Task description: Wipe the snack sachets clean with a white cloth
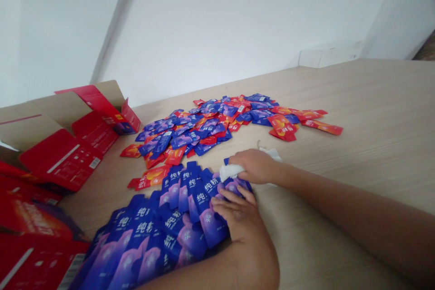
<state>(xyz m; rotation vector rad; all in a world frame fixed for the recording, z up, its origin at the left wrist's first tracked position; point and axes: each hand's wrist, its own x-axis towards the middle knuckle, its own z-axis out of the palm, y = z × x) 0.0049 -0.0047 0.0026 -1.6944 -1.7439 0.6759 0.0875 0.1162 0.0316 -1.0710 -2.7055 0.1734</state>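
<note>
Blue-and-purple sachets (142, 231) with white lettering lie in overlapping rows in front of me. Across the right end of these rows rests my left hand (236, 208), its fingers stretched out and touching a blue sachet there. Just beyond it, my right hand (253, 165) is closed on a crumpled white cloth or tissue (229, 171), pressed against the top of the same sachet. Part of the white material sticks out behind the right hand. That sachet's lower part is hidden by my left hand.
Farther back on the wooden table (356, 154) spreads a loose heap of mixed blue and red-orange sachets (204, 127). Open red cartons (64, 158) stand along the left side, flaps up. A white box (329, 54) sits at the far right by the white wall (238, 22).
</note>
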